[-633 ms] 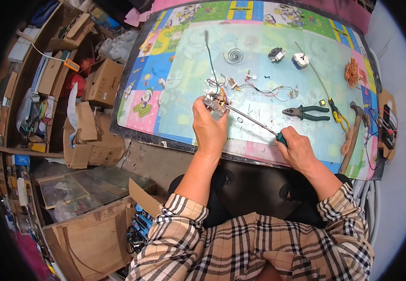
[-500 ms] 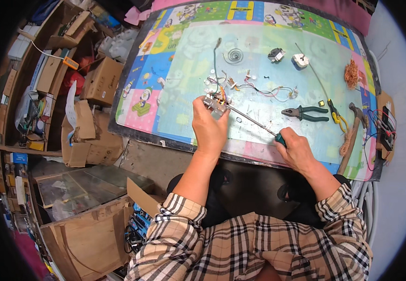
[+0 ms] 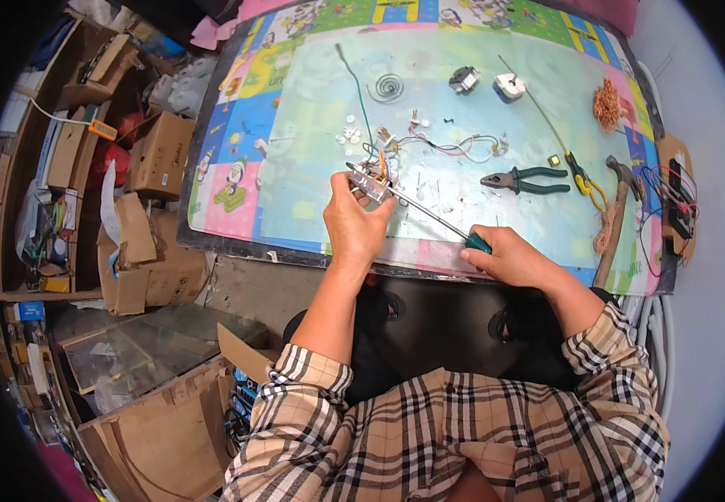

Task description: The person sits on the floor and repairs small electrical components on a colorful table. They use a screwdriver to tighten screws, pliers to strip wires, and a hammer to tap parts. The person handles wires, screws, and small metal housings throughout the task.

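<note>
My left hand [image 3: 351, 220] is closed round a small metal part [image 3: 369, 180] with coloured wires and a long dark-green lead [image 3: 361, 108]. My right hand [image 3: 504, 253] grips the green handle [image 3: 477, 243] of a long screwdriver [image 3: 429, 212], whose shaft runs up to that metal part. Loose wires [image 3: 463, 145], white bits [image 3: 350, 135] and a wire coil [image 3: 388, 88] lie beyond. Pliers with dark-green handles [image 3: 524, 180] rest right of the wires, beside yellow-handled pliers [image 3: 588, 183] and a hammer [image 3: 620, 174].
A black component [image 3: 463, 79], a white one [image 3: 510, 87] and a copper wire bundle [image 3: 606, 105] lie on the patterned mat [image 3: 274, 192]. A board with leads [image 3: 678, 192] is at the right edge. Cardboard boxes [image 3: 158, 155] and shelves [image 3: 59, 209] line the left; a pale wall [image 3: 711, 209] stands right.
The view has shifted, so the table sits higher and further left. My right hand has turned on the screwdriver handle, showing more of the green grip; my left still holds the metal part.
</note>
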Motion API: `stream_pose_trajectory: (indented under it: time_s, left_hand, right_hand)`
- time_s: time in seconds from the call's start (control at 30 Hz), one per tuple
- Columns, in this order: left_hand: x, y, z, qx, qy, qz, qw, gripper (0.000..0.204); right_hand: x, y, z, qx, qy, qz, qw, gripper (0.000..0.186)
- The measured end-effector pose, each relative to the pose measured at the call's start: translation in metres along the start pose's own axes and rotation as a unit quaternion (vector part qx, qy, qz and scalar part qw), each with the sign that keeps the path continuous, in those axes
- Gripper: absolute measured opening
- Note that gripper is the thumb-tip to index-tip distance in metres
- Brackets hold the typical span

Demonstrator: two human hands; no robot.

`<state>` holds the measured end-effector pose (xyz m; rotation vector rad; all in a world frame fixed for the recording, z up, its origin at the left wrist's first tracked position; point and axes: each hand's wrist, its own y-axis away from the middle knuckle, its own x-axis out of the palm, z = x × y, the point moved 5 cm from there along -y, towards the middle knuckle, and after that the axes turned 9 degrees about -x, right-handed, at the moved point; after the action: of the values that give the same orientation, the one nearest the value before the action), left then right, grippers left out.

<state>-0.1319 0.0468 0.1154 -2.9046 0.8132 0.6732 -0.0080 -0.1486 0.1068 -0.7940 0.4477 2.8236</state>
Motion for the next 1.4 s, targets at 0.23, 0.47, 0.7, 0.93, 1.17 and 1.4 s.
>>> stream_pose_trajectory:
  time_s: [0.23, 0.47, 0.7, 0.93, 1.17, 1.4]
  left_hand:
    - [0.012, -0.001, 0.006, -0.011, -0.048, 0.024, 0.999, 0.047]
    - [0.009, -0.001, 0.023, 0.018, -0.052, 0.047, 0.997, 0.047]
    - [0.002, 0.006, 0.034, 0.0, -0.149, -0.01, 0.989, 0.048]
    - [-0.038, 0.068, 0.06, -0.036, -0.2, -0.047, 0.978, 0.051]
    - [-0.033, 0.163, 0.139, -0.198, -0.225, -0.018, 0.954, 0.057]
    - [0.001, 0.188, 0.238, -0.283, -0.204, 0.11, 0.931, 0.075]
  right_hand:
    - [0.018, 0.006, -0.006, -0.042, 0.159, -0.108, 0.98, 0.031]
    - [0.003, 0.005, -0.003, 0.013, 0.052, 0.01, 0.999, 0.033]
    - [0.027, -0.001, -0.007, 0.035, 0.109, 0.018, 0.993, 0.038]
    - [0.048, 0.015, 0.013, -0.041, 0.116, 0.112, 0.986, 0.042]
    - [0.102, 0.044, 0.008, -0.041, 0.185, 0.276, 0.942, 0.044]
    - [0.166, 0.059, -0.075, 0.028, 0.242, 0.277, 0.929, 0.045]
